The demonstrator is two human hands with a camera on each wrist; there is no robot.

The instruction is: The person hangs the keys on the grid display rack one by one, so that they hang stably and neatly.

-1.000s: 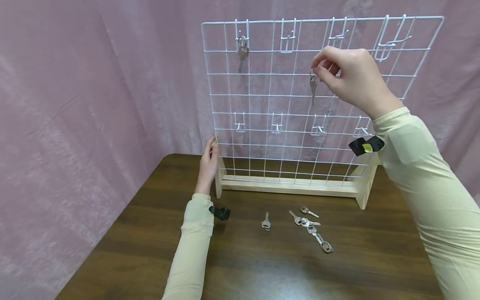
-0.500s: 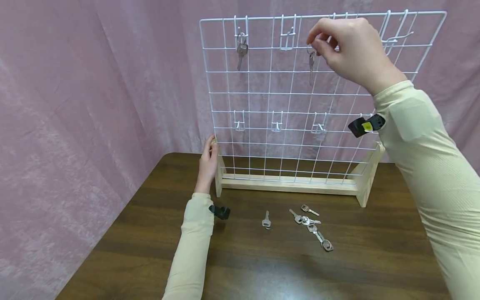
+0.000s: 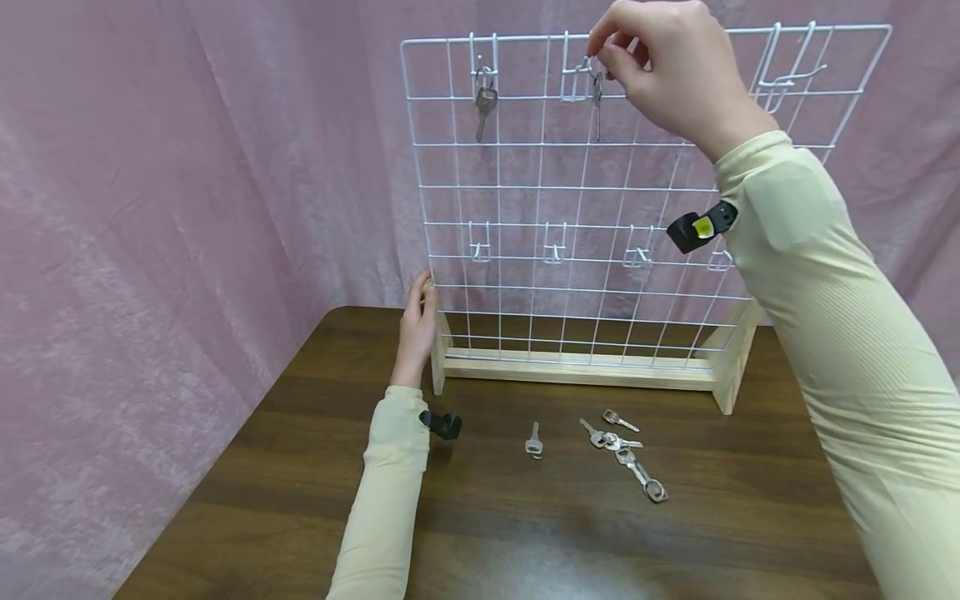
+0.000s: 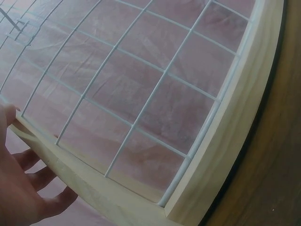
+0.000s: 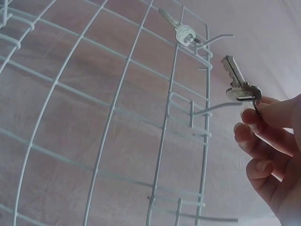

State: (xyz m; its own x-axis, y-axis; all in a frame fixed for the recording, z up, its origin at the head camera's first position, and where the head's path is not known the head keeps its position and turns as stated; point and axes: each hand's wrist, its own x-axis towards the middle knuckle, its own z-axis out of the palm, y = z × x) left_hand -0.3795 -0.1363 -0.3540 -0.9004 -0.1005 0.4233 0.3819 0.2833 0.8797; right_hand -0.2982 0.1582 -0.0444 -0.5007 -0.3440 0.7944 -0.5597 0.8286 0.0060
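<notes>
My right hand (image 3: 667, 79) pinches the ring of a key (image 3: 597, 100) between thumb and forefinger. The key hangs beside the second hook (image 3: 575, 83) on the top row of a white wire grid rack. In the right wrist view, the held key (image 5: 238, 80) is close to the tip of a hook (image 5: 221, 107); whether the ring touches it I cannot tell. Another key (image 3: 486, 102) hangs on the first top hook. Low at the rack's left side, my left hand (image 3: 417, 329) holds the wooden side post (image 4: 94, 188), its fingers (image 4: 44, 179) bent around the edge.
Several loose keys (image 3: 611, 442) lie on the brown table (image 3: 300, 467), with a single key (image 3: 534, 442) to their left. The rack's wooden base (image 3: 577, 372) stands behind them. Lower hooks (image 3: 554, 253) line the grid's middle. A pink curtain (image 3: 187, 208) hangs behind.
My right hand has risen with the key, then moved left to the second top hook. The left hand stays on the post, and the table keys have not moved.
</notes>
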